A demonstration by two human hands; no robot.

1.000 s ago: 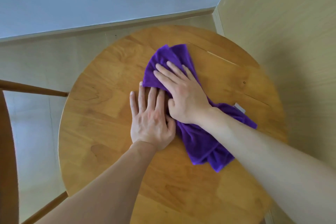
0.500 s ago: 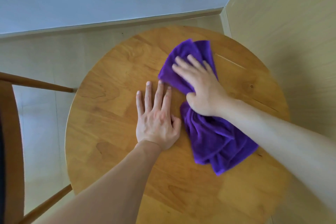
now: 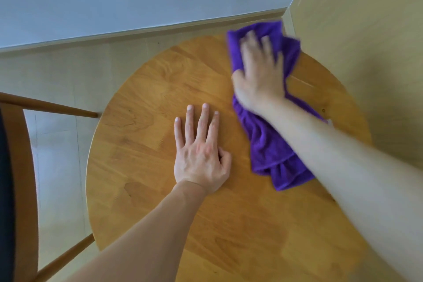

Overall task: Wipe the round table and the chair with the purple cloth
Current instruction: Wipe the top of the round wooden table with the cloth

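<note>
Purple cloth (image 3: pixel 270 144) lies bunched in a long strip across the far right part of the round worktop (image 3: pixel 148 190), its far end reaching the rim near the wall corner, so we judge the wipe is working the far edge. Our right hand (image 3: pixel 258 71) lies on top of that far end with fingers spread flat, pressing the cloth down rather than pinching it; the hand is blurred, so we cannot tell more of the finger positions. Our left hand (image 3: pixel 201 151) rests palm down on bare wood near the middle, fingers straight and slightly fanned, holding nothing, likely bracing us as we lean for the reach. It sits beside the cloth, not touching it. A chair (image 3: pixel 20 167) stands at the left, just beside the worktop, not yet touched by either hand.
</note>
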